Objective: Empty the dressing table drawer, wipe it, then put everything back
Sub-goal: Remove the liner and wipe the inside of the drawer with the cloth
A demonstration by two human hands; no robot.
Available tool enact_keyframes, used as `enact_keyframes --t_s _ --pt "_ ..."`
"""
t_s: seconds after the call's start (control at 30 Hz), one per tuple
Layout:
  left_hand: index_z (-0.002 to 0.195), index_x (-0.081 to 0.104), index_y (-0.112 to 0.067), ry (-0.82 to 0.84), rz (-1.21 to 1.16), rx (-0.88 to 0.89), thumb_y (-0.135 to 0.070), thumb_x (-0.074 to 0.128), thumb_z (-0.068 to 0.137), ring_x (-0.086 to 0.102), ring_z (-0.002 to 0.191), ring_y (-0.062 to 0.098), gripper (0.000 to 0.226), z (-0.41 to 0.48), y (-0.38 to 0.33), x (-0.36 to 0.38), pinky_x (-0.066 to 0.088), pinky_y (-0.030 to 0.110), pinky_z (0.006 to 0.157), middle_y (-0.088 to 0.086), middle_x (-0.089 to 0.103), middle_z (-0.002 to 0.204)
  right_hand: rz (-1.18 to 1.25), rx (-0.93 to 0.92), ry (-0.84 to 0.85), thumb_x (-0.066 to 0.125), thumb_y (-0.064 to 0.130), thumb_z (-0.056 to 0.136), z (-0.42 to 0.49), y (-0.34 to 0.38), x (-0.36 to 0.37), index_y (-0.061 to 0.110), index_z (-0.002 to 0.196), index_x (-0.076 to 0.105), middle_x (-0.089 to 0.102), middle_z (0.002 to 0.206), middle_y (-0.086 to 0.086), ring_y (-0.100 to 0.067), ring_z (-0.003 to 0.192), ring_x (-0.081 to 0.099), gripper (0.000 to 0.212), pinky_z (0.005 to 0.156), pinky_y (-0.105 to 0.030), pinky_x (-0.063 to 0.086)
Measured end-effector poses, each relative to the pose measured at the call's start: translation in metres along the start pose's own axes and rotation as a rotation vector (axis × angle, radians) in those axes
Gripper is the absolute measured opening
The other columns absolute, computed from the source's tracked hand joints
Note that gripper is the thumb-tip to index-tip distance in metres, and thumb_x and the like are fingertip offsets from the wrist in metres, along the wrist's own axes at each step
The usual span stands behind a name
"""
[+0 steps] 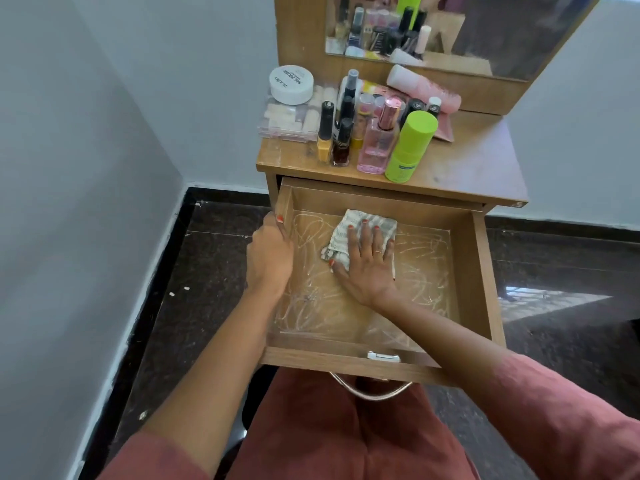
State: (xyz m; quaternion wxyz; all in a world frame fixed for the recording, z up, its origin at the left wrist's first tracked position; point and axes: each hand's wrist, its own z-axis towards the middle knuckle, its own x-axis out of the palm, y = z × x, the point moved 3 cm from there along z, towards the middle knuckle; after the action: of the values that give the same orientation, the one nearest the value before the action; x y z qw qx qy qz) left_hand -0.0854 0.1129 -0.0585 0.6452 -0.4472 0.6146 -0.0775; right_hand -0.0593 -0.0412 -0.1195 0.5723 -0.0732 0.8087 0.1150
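The wooden drawer point(481, 271) is pulled out over my lap, and its floor holds nothing but scribble marks and a cloth. My right hand point(367, 263) lies flat, fingers spread, pressing the folded patterned cloth point(341, 237) onto the drawer floor near the back middle. My left hand point(270, 251) grips the drawer's left wall from outside, fingers curled over the rim. The cosmetics stand on the dressing table top point(478, 168): a lime green bottle point(410, 147), a pink perfume bottle point(377, 140), several nail polish bottles point(341, 143) and a white round jar point(291, 84).
A clear box of nail tips point(287, 124) sits under the white jar at the table's back left. A pink tube point(424, 86) lies by the mirror point(485, 32). White wall stands to the left, dark polished floor around. The drawer's metal handle point(370, 393) hangs over my lap.
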Motion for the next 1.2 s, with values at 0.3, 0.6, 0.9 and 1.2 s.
enact_keyframes --t_s 0.3,0.6,0.9,1.2 --pt "0.116 0.049 -0.005 -0.010 0.010 0.010 -0.019 0.024 0.101 0.058 0.100 0.039 0.033 -0.002 -0.001 0.000 0.044 0.042 0.079 0.020 0.061 0.108 -0.026 -0.101 -0.064 0.023 0.043 0.097 0.009 0.032 0.001 0.012 0.146 -0.008 -0.014 0.154 -0.013 -0.032 0.142 -0.012 0.065 0.114 -0.050 -0.009" --pt "0.119 0.047 -0.005 0.003 0.024 0.029 -0.020 0.024 0.100 0.058 0.101 0.039 0.033 -0.003 -0.001 0.000 0.044 0.042 0.079 0.020 0.062 0.110 -0.063 -0.261 -0.056 0.024 0.037 0.097 0.023 0.058 -0.003 0.012 0.146 -0.002 -0.006 0.156 -0.009 -0.029 0.143 -0.008 0.061 0.115 -0.048 -0.006" --pt "0.121 0.045 -0.005 0.005 0.052 0.022 -0.018 0.024 0.100 0.057 0.103 0.039 0.032 -0.006 -0.003 -0.001 0.043 0.042 0.078 0.021 0.059 0.114 -0.027 -0.365 -0.019 0.023 0.031 0.099 0.030 0.062 -0.012 0.004 0.145 -0.003 -0.004 0.156 -0.010 -0.020 0.144 -0.008 0.060 0.116 -0.034 -0.011" --pt "0.120 0.045 -0.004 -0.003 0.059 0.035 -0.014 0.026 0.099 0.057 0.102 0.039 0.030 -0.007 -0.003 0.000 0.040 0.039 0.073 0.021 0.059 0.113 0.019 -0.547 0.053 0.019 0.040 0.089 0.008 0.048 -0.006 0.008 0.146 0.006 0.002 0.156 -0.009 -0.018 0.144 -0.003 0.067 0.114 -0.028 -0.012"
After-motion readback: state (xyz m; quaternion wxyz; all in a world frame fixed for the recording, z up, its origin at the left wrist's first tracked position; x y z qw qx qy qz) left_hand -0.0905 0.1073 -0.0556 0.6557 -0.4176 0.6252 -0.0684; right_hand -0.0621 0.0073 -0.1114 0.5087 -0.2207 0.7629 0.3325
